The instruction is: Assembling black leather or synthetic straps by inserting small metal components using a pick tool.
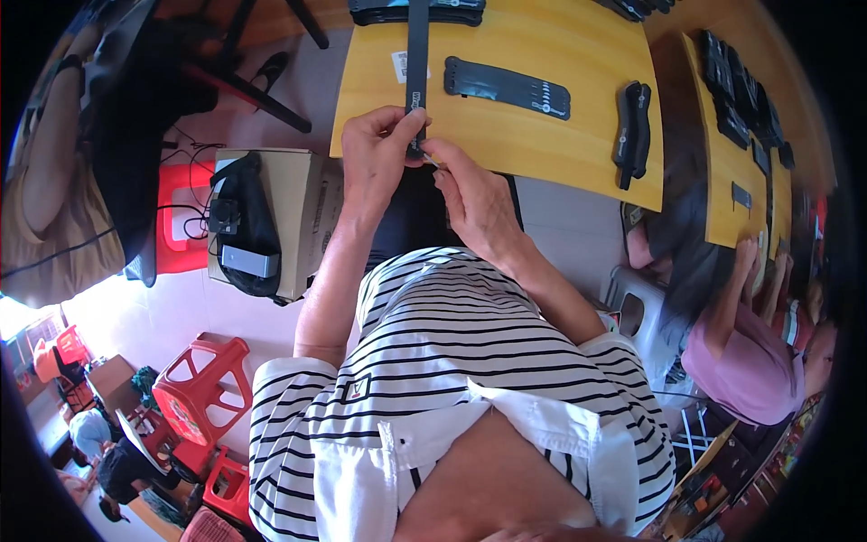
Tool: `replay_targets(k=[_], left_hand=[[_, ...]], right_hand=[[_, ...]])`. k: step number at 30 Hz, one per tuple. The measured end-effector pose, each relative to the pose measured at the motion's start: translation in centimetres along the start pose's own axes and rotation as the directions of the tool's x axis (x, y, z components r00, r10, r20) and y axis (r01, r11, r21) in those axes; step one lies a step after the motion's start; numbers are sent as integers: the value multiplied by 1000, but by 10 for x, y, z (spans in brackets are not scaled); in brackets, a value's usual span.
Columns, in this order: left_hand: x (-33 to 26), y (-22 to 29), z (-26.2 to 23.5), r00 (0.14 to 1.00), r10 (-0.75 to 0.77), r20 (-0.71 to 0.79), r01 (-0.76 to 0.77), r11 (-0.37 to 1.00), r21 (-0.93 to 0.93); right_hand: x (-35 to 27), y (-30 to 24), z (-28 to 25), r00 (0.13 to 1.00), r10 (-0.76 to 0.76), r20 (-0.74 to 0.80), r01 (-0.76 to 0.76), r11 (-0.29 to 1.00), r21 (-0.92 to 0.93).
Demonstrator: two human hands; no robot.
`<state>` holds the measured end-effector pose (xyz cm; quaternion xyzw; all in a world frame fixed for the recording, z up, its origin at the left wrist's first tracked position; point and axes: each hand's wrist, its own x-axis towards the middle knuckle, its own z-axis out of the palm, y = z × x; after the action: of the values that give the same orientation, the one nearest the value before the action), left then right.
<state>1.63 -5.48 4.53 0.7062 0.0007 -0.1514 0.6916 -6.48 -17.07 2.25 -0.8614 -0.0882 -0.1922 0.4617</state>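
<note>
A long black strap with light printing runs from the far edge of the yellow table toward me. My left hand pinches its near end between thumb and fingers, just past the table's near edge. Beside that end, my right hand is closed on a small, thin, light-coloured piece, mostly hidden by the fingers; its kind is unclear. On the table lies a flat, wide black strap piece with a row of pale marks. Farther right rests a bundle of black straps.
More black straps lie at the yellow table's far edge. A cardboard box holding a black bag and a small device stands left. A red stool is behind it. People sit or work on both sides.
</note>
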Motion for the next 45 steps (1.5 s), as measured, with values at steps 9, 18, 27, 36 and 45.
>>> replay_targets(k=[9,18,27,36,45], left_hand=[[-9,9,-7,983,-143,112,146,989,-18],[-40,18,-23,944,271,189,-321,885,336],[-48,39,-30,823,456,337,-560,555,616],[-55,37,-18,844,484,233,-516,610,601],[-43,36,-29,700,507,503,-713,470,520]], right_hand=[[4,-4,-10,999,54,3,-54,994,94],[19,-39,-39,919,252,304,-356,861,362],[18,-35,-44,915,166,368,-340,807,482],[21,-39,-52,857,243,454,-472,721,506],[20,-25,-59,818,192,543,-536,599,595]])
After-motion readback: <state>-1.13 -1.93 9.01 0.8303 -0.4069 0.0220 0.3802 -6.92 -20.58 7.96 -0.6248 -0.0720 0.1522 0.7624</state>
